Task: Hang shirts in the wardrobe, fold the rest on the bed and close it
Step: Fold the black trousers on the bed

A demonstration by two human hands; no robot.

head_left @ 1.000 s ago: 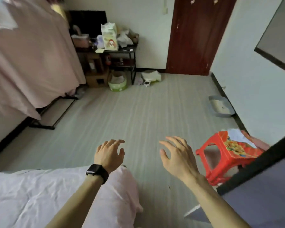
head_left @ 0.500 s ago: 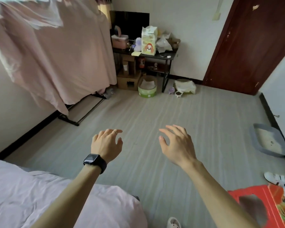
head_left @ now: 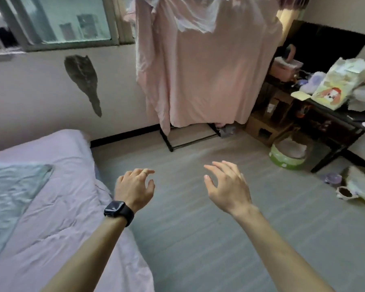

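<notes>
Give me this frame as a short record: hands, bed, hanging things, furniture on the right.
left hand: empty, fingers loosely curled, watch on wrist
right hand: empty, fingers spread, over the floor
bed: pink sheet, grey cloth lying on it
rack: black, by the wall, pink cloth hanging over it
table: dark, cluttered, right of the rack; green bowl on the floor by it

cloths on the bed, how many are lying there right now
1. A grey-blue cloth lies spread on the left part of the bed and runs off the picture's left edge. More may lie on the part of the bed outside the view.
</notes>
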